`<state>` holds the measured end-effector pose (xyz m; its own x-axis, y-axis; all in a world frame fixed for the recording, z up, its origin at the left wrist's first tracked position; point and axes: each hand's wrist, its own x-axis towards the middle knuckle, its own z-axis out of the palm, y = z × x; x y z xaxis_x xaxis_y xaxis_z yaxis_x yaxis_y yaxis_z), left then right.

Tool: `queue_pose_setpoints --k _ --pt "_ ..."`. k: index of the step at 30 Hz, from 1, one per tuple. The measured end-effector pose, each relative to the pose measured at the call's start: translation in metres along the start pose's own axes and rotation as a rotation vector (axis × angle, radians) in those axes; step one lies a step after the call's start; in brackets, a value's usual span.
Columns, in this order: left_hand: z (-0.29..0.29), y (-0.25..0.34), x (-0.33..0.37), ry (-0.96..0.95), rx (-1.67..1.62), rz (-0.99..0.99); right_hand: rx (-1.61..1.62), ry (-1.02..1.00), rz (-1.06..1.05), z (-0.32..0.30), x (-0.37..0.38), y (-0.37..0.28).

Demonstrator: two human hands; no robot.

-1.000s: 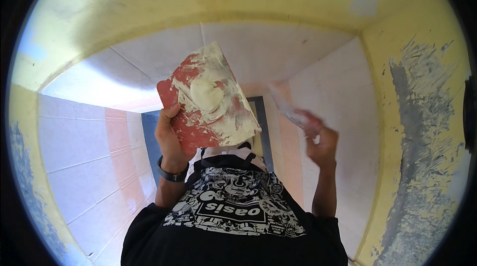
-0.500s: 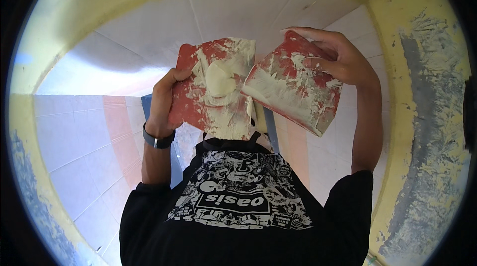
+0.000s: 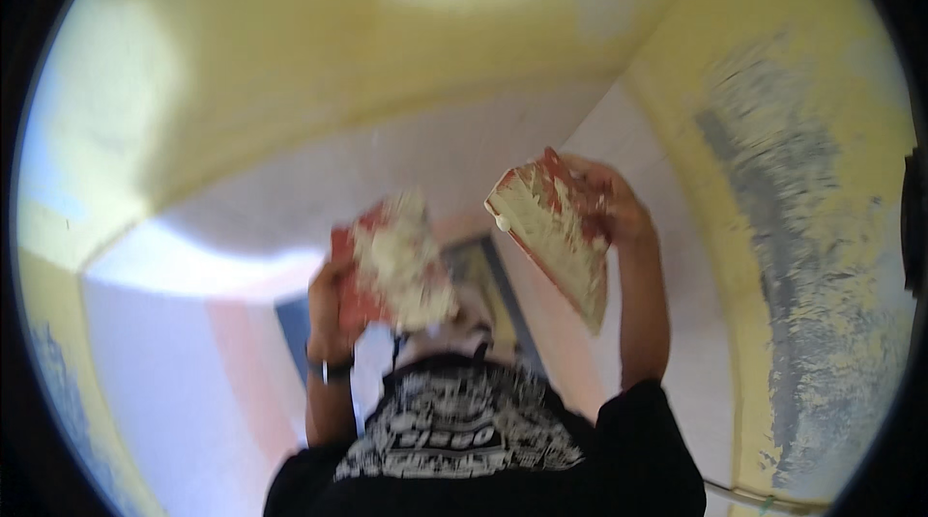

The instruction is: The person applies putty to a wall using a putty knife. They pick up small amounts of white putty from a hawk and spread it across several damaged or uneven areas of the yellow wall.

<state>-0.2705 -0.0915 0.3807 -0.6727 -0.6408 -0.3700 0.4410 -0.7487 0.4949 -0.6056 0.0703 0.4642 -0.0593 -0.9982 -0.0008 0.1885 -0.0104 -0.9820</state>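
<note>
My left hand (image 3: 332, 309) is closed around the left edge of a red plastering spreader (image 3: 362, 297), a flat plate with a mound of cream-coloured putty (image 3: 401, 256) on its face. In my right hand (image 3: 619, 208) is a second red spreader (image 3: 565, 190), held by its upper right side and tilted. Putty coats its face, and a small blob sits on its left corner. The two spreaders are apart, the right one higher. Motion blurs the left spreader and hand somewhat.
Yellow wall (image 3: 319, 63) runs across the top, above pale tiles (image 3: 261, 198). On the right, a wall patch (image 3: 788, 227) carries grey and whitish putty streaks. Behind me is a dark-framed doorway (image 3: 503, 285). A thin pipe or cable (image 3: 735, 495) lies low at the right.
The view has tilted toward the upper yellow wall, so both hands appear lower. The spreaders, which were close together, are now separated, and the right one is turned more steeply.
</note>
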Motion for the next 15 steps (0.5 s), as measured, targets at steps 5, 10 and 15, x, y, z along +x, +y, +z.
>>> queue_pose_setpoints --k 5,10,15 --pt "0.017 0.002 -0.034 -0.020 -0.068 0.073 0.113 0.543 -0.683 0.033 -0.001 -0.100" --pt "0.027 -0.004 -0.022 -0.114 -0.039 0.066 -0.472 1.029 -1.159 0.025 0.004 -0.166" --pt "0.016 -0.001 -0.026 -0.107 0.023 0.094 -0.825 1.251 -1.106 0.024 0.050 -0.186"
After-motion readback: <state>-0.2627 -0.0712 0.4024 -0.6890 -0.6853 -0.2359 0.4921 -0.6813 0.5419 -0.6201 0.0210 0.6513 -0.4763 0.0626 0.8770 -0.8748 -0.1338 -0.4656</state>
